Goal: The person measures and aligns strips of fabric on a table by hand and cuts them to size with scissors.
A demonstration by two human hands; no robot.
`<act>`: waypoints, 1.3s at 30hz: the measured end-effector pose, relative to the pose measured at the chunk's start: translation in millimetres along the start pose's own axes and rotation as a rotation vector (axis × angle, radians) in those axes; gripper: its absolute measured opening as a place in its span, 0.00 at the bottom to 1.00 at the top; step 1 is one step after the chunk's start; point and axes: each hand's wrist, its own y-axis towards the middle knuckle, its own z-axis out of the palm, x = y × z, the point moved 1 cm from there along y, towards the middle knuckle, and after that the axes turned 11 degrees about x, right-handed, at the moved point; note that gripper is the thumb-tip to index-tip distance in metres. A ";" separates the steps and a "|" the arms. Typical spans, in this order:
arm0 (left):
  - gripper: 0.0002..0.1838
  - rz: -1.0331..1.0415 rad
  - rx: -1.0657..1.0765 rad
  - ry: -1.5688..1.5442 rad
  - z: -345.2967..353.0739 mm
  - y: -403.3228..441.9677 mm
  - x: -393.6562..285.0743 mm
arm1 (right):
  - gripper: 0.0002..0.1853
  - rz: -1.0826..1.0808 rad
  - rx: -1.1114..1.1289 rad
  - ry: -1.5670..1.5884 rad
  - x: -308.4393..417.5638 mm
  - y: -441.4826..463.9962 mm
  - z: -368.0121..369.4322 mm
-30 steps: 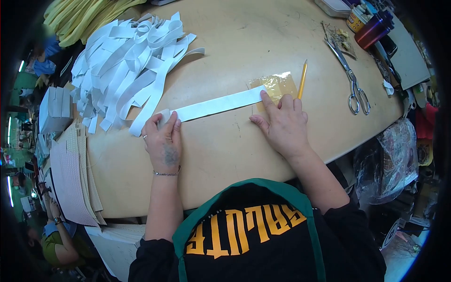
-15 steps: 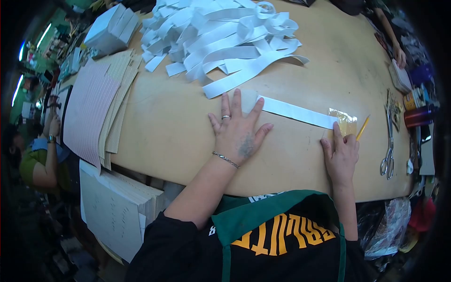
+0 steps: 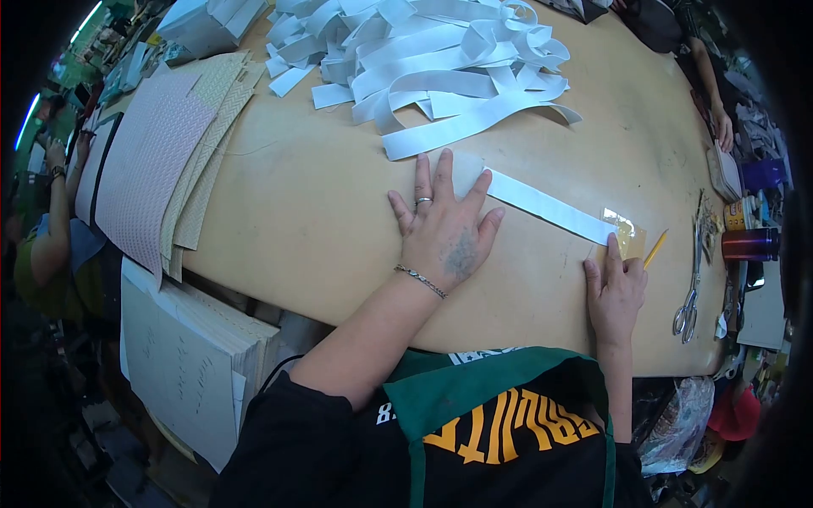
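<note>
My left hand (image 3: 449, 222) lies flat on the table with fingers spread; its index fingertip touches the left end of a flat white strip (image 3: 550, 206). At the strip's other end, the extended index finger of my right hand (image 3: 616, 296) presses down. That end overlaps a clear yellowish plastic piece (image 3: 628, 233). My right hand's other fingers are curled, and a yellow pencil (image 3: 655, 249) sticks out from them, its point facing away from me. Beyond my left fingertips spreads a tangled pile of similar white strips (image 3: 457, 63).
Scissors (image 3: 690, 309) lie on the right of the table (image 3: 339, 220), near a dark tumbler (image 3: 750, 245). Patterned sheets (image 3: 152, 161) hang over the left edge, above a thick paper stack (image 3: 182, 356). Another person's hand (image 3: 722, 127) rests at the far right; a further person sits left.
The view has shifted slightly, so the pile and sheets sit differently in it. Both hands keep their places at the two ends of the white strip.
</note>
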 end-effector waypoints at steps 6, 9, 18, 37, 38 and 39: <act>0.25 -0.011 -0.035 0.020 3.6 -0.4 0.1 | 0.32 0.040 0.022 0.021 3.2 -0.5 -2.4; 0.25 -0.016 -0.028 0.044 4.5 -1.2 1.0 | 0.30 0.081 0.066 0.047 7.2 0.8 -10.2; 0.26 -0.021 -0.019 0.163 6.6 0.8 -0.3 | 0.31 0.124 0.144 0.163 9.2 -3.4 -14.7; 0.26 -0.039 0.050 0.090 0.8 6.0 3.3 | 0.31 0.094 0.185 0.307 6.7 1.5 -18.4; 0.26 -0.033 0.043 0.102 1.1 5.1 1.7 | 0.31 0.097 0.181 0.297 6.3 1.9 -18.5; 0.26 -0.028 0.035 0.115 1.7 4.3 0.1 | 0.31 0.098 0.176 0.288 6.0 2.6 -18.0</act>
